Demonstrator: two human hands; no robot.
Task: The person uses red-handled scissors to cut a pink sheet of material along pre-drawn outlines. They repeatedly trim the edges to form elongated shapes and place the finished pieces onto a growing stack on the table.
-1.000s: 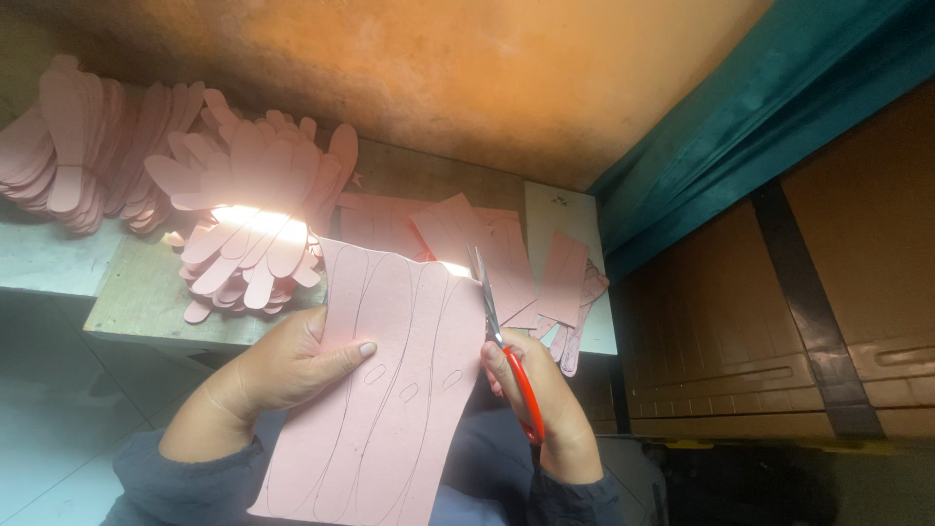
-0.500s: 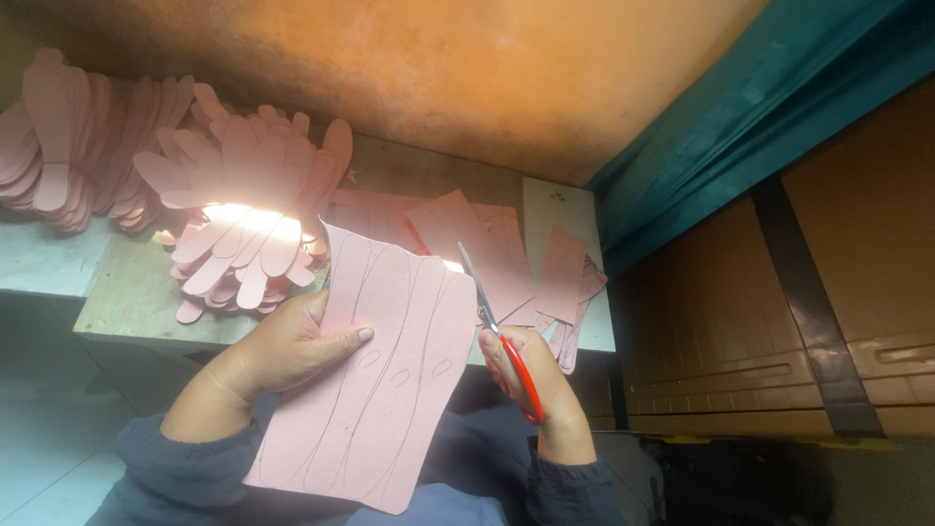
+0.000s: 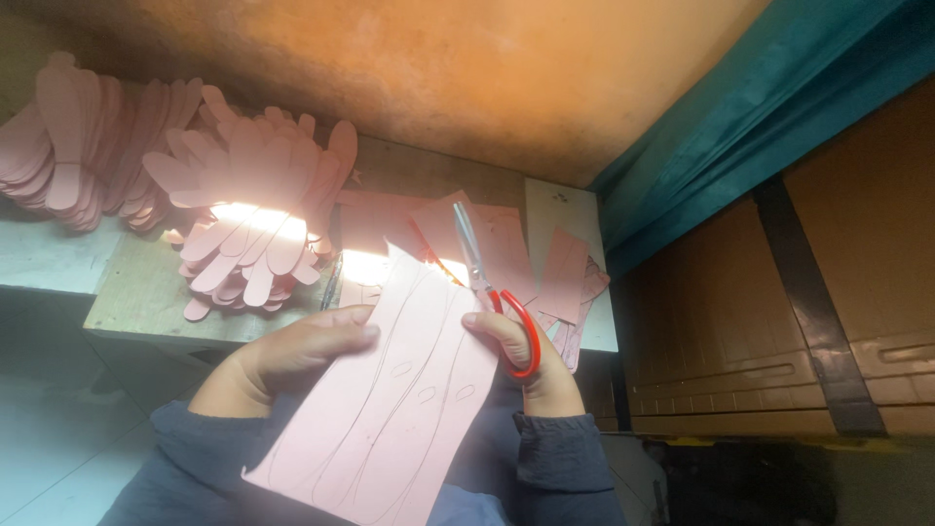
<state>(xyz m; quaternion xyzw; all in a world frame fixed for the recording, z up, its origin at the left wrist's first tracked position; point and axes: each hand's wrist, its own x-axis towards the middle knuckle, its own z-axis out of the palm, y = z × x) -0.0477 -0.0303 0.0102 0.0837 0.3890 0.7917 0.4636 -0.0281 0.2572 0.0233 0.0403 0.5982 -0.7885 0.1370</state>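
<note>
while left hand (image 3: 292,356) steadies pink sheet (image 3: 390,399), right hand (image 3: 531,356) grips scissors (image 3: 492,282).

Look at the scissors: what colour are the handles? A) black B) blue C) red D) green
C, red: the scissors in the right hand have red loop handles and grey metal blades that point up over the pink sheet, whose left edge the left hand grips.
</note>
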